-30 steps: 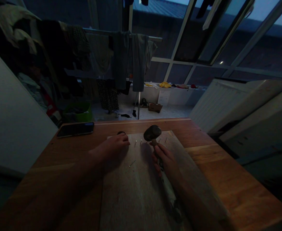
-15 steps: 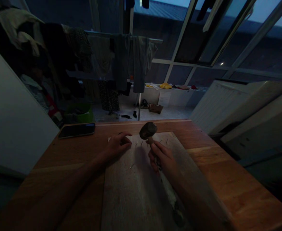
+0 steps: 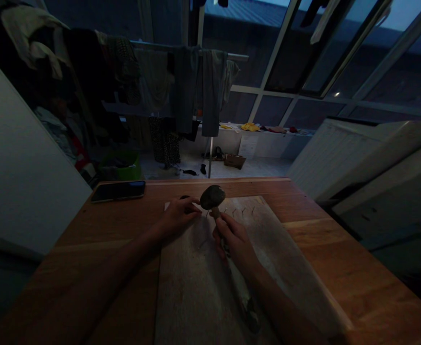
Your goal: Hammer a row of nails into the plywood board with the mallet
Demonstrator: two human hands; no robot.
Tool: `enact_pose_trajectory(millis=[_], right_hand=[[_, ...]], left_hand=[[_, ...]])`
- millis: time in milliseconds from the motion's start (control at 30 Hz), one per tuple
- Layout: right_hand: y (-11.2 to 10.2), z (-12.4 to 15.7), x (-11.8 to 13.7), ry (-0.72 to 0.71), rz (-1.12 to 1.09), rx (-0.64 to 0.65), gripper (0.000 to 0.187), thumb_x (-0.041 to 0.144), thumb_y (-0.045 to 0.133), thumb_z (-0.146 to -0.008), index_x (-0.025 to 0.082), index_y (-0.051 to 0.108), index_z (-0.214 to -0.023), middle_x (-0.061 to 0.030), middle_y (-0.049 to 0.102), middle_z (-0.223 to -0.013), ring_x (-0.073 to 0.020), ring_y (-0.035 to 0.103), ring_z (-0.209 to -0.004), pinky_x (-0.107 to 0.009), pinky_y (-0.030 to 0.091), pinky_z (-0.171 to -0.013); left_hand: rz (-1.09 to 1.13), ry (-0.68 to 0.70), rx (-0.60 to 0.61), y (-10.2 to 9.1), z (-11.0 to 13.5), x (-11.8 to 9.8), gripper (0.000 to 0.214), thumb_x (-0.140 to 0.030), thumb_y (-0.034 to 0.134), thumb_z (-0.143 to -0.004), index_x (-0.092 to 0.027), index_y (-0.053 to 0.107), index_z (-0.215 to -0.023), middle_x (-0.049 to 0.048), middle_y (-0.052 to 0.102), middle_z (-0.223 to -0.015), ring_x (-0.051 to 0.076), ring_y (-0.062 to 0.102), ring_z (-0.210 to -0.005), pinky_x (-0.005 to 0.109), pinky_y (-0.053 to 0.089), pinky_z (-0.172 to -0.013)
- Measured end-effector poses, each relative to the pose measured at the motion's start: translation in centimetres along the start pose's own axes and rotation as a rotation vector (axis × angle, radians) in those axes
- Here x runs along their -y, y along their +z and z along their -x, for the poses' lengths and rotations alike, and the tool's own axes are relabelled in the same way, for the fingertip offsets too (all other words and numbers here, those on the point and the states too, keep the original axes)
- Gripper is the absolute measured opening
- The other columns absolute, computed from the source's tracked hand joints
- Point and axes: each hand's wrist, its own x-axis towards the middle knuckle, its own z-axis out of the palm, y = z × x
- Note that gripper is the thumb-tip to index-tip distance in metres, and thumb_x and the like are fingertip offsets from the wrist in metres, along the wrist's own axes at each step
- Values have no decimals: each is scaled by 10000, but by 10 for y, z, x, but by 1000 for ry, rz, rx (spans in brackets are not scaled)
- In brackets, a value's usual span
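My right hand (image 3: 234, 239) is wrapped around the handle of a hammer (image 3: 213, 197), close below its dark, blunt head. The handle's long end runs back beneath my forearm. Several thin nails (image 3: 234, 211) stand in a row near the far edge of a wooden board (image 3: 185, 297). Another nail (image 3: 202, 246) seems to lie on the board nearer to me. At the board's far left corner rests my left hand (image 3: 180, 214), its thumb and fingers curved but apart. Its fingertips are just left of the leftmost nail, with the hammer head close by on the right.
A phone (image 3: 119, 191) lies at the far left of the wooden table (image 3: 340, 258). Beyond the table's back edge are a drying rack hung with clothes (image 3: 210, 91) and a green tub (image 3: 129, 165). A white panel (image 3: 23, 158) rises on the left.
The hammer and my right hand have shifted left, bringing the head closer to my left fingertips. My left hand has moved slightly right, its fingertips nearer the leftmost nail. The view has shifted slightly.
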Motion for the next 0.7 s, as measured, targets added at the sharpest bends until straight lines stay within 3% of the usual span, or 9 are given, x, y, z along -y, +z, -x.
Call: enact_pose_trajectory(millis=[267, 567, 700], right_hand=[[-1, 1, -10, -32, 181, 24, 512, 618, 533, -966, 171, 658, -1182, 68, 519, -562, -97, 434, -359, -216, 324, -344], [-5, -2, -13, -50, 270, 11, 488, 591, 544, -964, 167, 692, -1152, 40, 557, -594, -116, 480, -425, -231, 350, -411], [-6, -1, -10, -22, 184, 4, 508, 628, 591, -921, 165, 686, -1108, 49, 544, -594, -106, 463, -398, -223, 328, -367]], left_hand=[[-34, 13, 3, -1, 0, -2, 141, -108, 711, -825, -174, 759, -940, 63, 800, -897, 200, 757, -810, 293, 578, -745], [-78, 34, -18, 1, -1, -1, 135, -136, 701, -810, -176, 745, -932, 57, 768, -935, 205, 731, -862, 291, 538, -755], [-73, 32, 27, 0, -1, -2, 170, -154, 685, -828, -181, 702, -995, 48, 730, -916, 189, 696, -838, 298, 520, -760]])
